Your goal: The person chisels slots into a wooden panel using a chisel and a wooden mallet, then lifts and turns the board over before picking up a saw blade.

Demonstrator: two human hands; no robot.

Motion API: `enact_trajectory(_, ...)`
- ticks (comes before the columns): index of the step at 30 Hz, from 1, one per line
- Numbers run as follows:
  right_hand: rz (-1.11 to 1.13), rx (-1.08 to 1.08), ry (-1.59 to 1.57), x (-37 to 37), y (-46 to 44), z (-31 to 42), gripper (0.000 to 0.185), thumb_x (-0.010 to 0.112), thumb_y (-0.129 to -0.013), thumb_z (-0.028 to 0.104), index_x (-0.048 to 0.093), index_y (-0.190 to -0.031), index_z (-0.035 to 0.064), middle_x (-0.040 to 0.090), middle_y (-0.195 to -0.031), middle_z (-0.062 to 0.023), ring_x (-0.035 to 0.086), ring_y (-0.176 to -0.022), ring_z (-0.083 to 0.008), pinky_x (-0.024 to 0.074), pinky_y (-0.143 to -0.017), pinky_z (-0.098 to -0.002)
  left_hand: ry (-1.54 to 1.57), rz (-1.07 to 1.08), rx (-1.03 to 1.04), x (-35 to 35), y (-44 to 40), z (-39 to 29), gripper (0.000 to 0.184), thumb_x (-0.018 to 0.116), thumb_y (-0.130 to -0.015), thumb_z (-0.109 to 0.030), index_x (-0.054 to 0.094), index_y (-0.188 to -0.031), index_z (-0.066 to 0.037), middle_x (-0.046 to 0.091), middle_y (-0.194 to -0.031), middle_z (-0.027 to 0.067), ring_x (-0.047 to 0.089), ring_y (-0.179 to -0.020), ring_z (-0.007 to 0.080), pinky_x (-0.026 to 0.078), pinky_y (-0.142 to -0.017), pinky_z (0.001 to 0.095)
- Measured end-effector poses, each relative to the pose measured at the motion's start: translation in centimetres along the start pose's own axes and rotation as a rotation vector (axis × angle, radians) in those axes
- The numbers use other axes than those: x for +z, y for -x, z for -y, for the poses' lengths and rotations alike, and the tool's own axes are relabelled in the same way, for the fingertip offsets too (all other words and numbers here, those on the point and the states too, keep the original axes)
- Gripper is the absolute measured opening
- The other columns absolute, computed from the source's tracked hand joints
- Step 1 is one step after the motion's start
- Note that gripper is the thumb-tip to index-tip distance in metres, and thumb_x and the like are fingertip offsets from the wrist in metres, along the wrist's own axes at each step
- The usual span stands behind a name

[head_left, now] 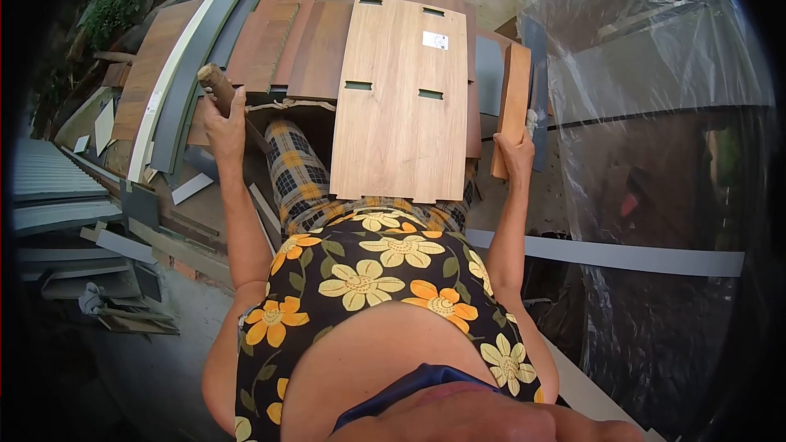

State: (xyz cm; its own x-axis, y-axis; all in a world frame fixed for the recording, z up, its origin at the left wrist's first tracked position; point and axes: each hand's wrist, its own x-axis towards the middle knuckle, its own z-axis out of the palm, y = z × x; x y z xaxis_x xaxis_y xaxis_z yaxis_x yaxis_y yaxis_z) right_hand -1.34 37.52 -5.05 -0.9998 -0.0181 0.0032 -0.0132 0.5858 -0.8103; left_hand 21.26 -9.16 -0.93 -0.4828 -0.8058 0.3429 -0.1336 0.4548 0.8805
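My left hand [224, 127] is wrapped round a brown wooden handle [216, 82]; a blade-like part seems to run down from it beside my leg. My right hand [514, 151] grips the lower end of an orange-brown wooden block [513, 90], which stands roughly upright. Between the hands, a light wood panel [405, 115] lies across my lap, with several dark slots and a white label [435, 40] near its top. Neither hand touches the panel.
Brown boards [319, 53] are stacked beyond the panel. Long white and grey strips [168, 90] curve along the left. Clear plastic sheeting [647, 57] covers the right side. Board offcuts [131, 245] lie at the lower left. A grey strip [622, 255] extends to the right.
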Motion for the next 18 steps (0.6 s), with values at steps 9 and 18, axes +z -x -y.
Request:
enact_trajectory(9,0.051,-0.023,0.357,4.3,-7.3,-2.2,0.063,0.076,-0.066,0.033,0.062,-0.117,-0.0004,0.068,-0.100,-0.0207,0.066,-0.091,-0.0335,0.0523,-0.079,-0.0427,0.493,0.119,-0.218,0.0,1.4,-2.0,0.035,0.057,-0.097,-0.025,0.048,-0.120,0.000,0.063,-0.086,0.0057,0.061,-0.071,0.0131,0.050,-0.067,0.0267)
enact_trajectory(18,0.166,-0.274,-0.100,7.1,-0.9,8.1,0.068,0.073,-0.080,0.035,0.049,-0.138,0.0065,0.058,-0.124,-0.0188,0.058,-0.113,-0.0325,0.0470,-0.092,-0.0436,0.867,0.331,-0.509,5.3,4.4,-3.8,0.034,0.058,-0.097,-0.034,0.050,-0.114,-0.006,0.062,-0.096,0.0092,0.064,-0.079,0.0173,0.053,-0.072,0.0314)
